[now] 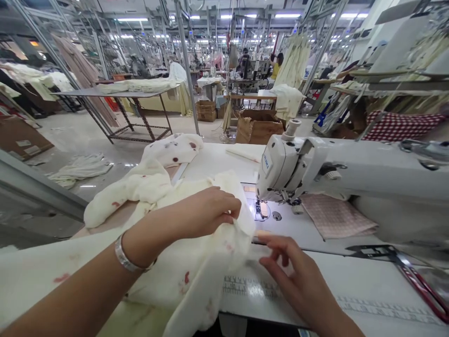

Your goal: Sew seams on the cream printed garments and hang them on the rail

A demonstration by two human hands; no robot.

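Left forearm (pixel 87 281) with silver bracelet (pixel 123 255) nearest. Left hand (pixel 210 210): fingers pinching a fold of printed cream fabric (pixel 189 267), bunched on tabletop (pixel 358 281) left of sewing machine (pixel 351 168). Right hand (pixel 298 271) near fabric edge, fingers loosely curled, thumb apart.

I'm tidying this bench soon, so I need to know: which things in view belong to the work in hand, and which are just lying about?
Seemingly in the work:
- cream printed cloth, pinched by the left hand
- sewing machine, beside it

Apparently lying about:
- pink checked cloth
- red-handled tool
- cardboard box on the floor
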